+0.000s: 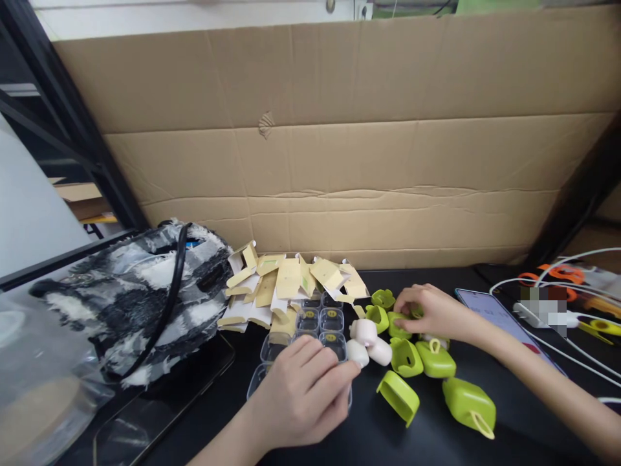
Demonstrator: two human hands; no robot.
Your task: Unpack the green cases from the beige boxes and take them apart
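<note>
My left hand (310,391) is closed, thumb and index finger pressed together; whatever they may hold is hidden. Its index fingertip lies at the edge of a small white rounded case (358,353), beside two pinkish-white cases (365,332). My right hand (429,310) reaches in from the right, with fingers curled down onto a green silicone cover (398,327). Around it are several more lime-green pieces: an open cover (406,358), an upturned shell (399,396), and closed covers with loops (469,402). Clear plastic boxes (332,320) with yellow stickers stand partly behind my left hand.
Unfolded small cartons (290,278) are heaped behind the clear boxes. At left lie a grey-and-black shaggy bag (160,285) and a dark glossy slab (165,401). A phone (490,310), white cables (596,362) and orange-handled scissors (563,275) lie right. Cardboard (339,155) walls the back.
</note>
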